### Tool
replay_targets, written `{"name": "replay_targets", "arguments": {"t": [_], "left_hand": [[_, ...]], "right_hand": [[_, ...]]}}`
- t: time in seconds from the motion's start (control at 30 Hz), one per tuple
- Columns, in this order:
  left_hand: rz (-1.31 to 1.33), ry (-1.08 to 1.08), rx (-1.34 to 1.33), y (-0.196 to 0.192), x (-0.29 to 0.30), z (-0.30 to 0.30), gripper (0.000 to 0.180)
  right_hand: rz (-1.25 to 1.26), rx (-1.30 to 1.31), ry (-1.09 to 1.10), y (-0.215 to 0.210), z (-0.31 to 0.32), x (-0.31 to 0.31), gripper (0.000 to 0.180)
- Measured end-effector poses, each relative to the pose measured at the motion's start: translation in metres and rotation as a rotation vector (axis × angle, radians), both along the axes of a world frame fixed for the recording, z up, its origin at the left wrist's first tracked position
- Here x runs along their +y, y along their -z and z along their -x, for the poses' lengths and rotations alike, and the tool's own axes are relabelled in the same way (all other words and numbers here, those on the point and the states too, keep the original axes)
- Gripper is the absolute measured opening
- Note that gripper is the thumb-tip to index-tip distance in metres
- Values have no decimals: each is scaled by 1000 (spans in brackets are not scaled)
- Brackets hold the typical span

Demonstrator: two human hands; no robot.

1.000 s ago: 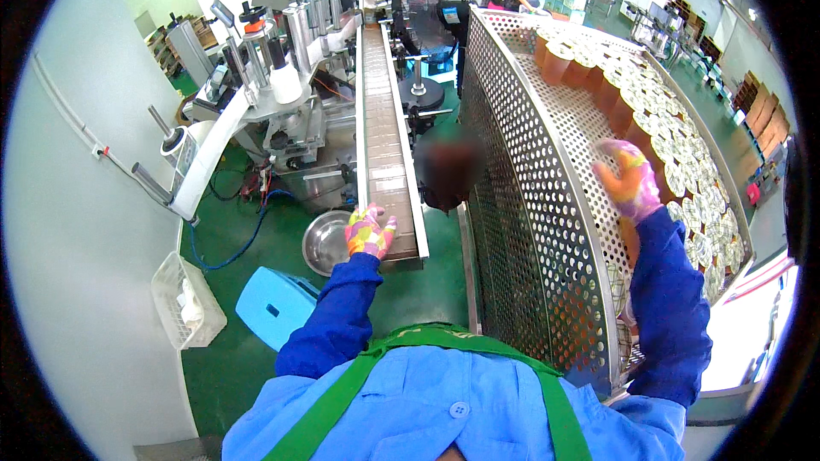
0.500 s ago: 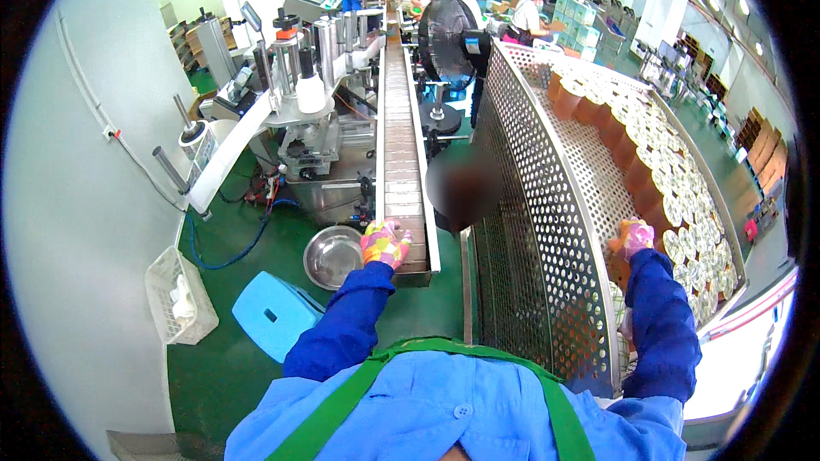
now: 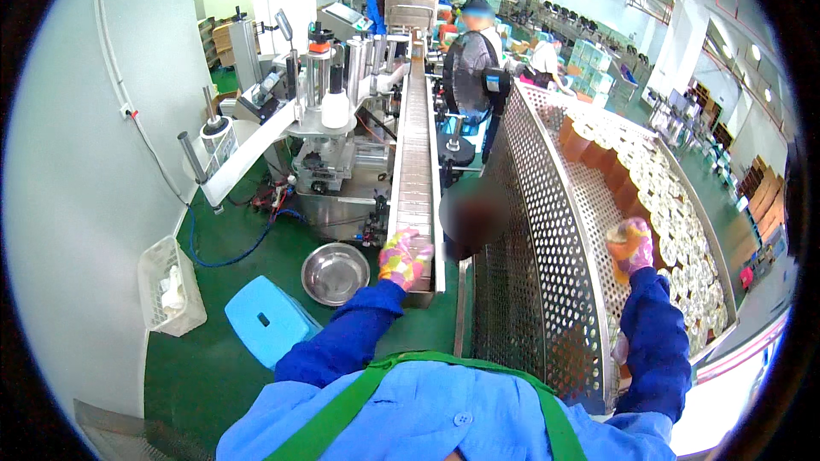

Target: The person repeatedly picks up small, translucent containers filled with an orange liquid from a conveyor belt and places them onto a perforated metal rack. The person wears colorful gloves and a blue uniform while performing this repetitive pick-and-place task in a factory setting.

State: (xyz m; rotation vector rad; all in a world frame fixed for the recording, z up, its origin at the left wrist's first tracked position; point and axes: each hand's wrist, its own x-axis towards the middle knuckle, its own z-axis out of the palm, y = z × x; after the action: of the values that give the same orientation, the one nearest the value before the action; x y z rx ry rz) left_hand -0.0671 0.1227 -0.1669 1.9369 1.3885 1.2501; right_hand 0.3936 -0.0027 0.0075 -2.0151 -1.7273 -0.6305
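Observation:
My gloved left hand [image 3: 405,258] rests at the near end of a narrow slatted conveyor [image 3: 416,166]. Its fingers are stretched over the belt and nothing shows in them. Over on the right, my gloved right hand [image 3: 630,246] is inside a large perforated metal tray [image 3: 589,183]. Its fingers are closed on a brown jar [image 3: 620,272], whose body shows partly below the glove; the hand covers its top. Rows of brown jars [image 3: 628,196] with pale printed tops stand beyond and to the right of that hand.
Left of the conveyor stands a labelling machine [image 3: 320,154]. A steel bowl [image 3: 335,274], a blue stool [image 3: 269,322] and a white basket [image 3: 173,288] are on the green floor. A black fan [image 3: 468,72] stands right of the belt. Other people work farther back.
The view has tilted up a little. My right hand has moved away from the near rows, carrying the brown jar over the tray. My left hand has shifted slightly right over the belt.

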Motion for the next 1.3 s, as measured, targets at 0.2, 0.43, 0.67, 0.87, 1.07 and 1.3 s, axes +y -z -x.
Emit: {"name": "replay_targets", "arguments": {"t": [0.2, 0.43, 0.67, 0.87, 1.07, 1.3], "left_hand": [[890, 1206, -1154, -124, -53, -43, 53], [1213, 1306, -1661, -109, -79, -55, 55], [712, 622, -1303, -118, -57, -6, 42], [248, 42, -679, 10, 28, 7, 62], [300, 19, -239, 23, 19, 15, 74], [287, -31, 85, 1, 6, 11, 76]], "right_hand": [[-342, -208, -950, -130, 200, 16, 38], [244, -489, -1300, -110, 273, -50, 47], [235, -10, -504, -107, 178, -83, 53], [761, 440, -373, -75, 119, -117, 38], [917, 451, -584, -76, 111, -118, 47], [1048, 524, -687, -39, 98, -105, 51]]}}
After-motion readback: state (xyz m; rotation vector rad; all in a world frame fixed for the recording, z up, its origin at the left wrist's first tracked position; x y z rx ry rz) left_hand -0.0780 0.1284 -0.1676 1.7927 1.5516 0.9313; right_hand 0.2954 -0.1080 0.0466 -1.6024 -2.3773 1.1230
